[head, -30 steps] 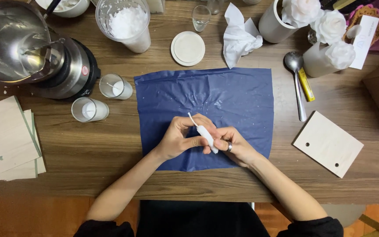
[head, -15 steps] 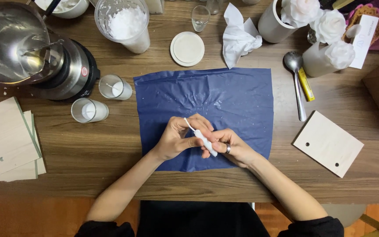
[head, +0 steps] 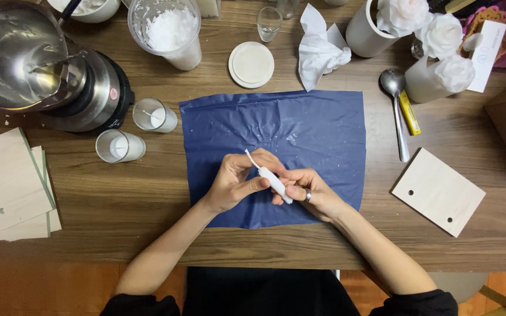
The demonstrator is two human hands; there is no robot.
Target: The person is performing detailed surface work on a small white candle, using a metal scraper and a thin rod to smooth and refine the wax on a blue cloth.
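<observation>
- Slim white candle [head: 272, 179] lies between both hands, above the near half of the blue sheet [head: 323, 129]; long axis runs diagonally, wick end up-left, butt end down-right.
- Left hand [head: 235, 181]: fingers curled, thumb and fingertips pinching the candle's upper part just below the wick.
- Right hand [head: 308, 196]: closed around the lower end; ring visible on one finger.
- Both hands touch it; neither is nearer.
- Candle looks smooth, pale, thin, with a short bent wick protruding.
</observation>
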